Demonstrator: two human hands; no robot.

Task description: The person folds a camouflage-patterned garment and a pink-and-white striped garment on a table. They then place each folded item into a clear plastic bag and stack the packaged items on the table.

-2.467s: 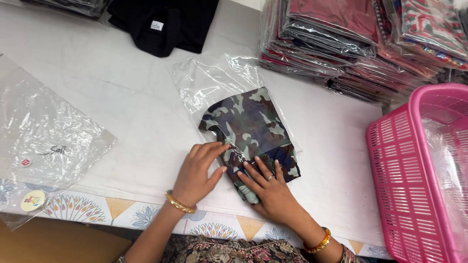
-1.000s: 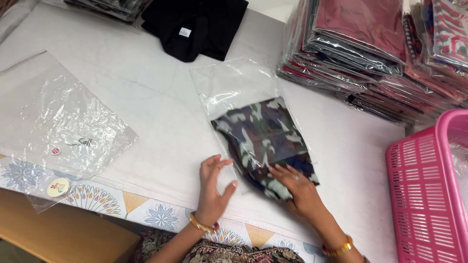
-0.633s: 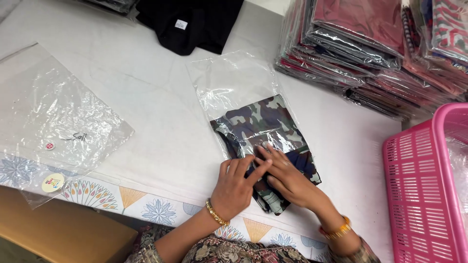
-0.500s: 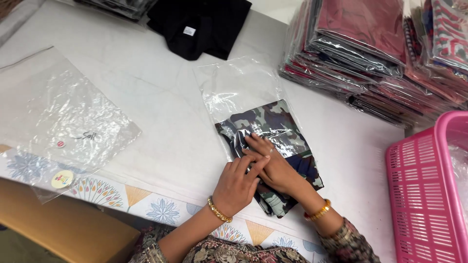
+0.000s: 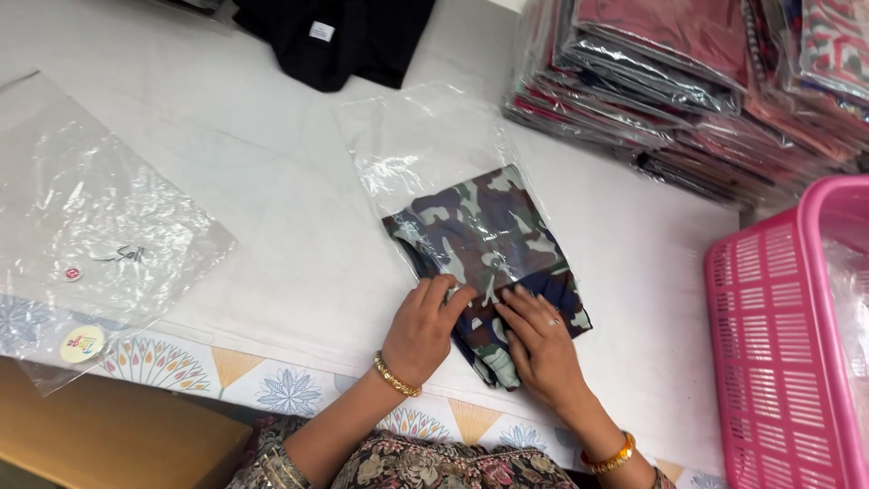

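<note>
Here, the folded camouflage garment (image 5: 484,263) is pressed flat under the spread left hand (image 5: 424,328) and right hand (image 5: 541,344); beyond the fingertips it is half sheathed in a crinkled clear plastic bag (image 5: 425,145).

A matt, soft folded camouflage cloth garment (image 5: 484,258) sits partly inside a glossy, crinkled clear plastic bag (image 5: 425,145) on the smooth white matt tabletop (image 5: 281,226), right of it a shiny pink plastic lattice basket (image 5: 769,326).

Garment packing workshop: stacked bagged clothes (image 5: 688,100)
</note>
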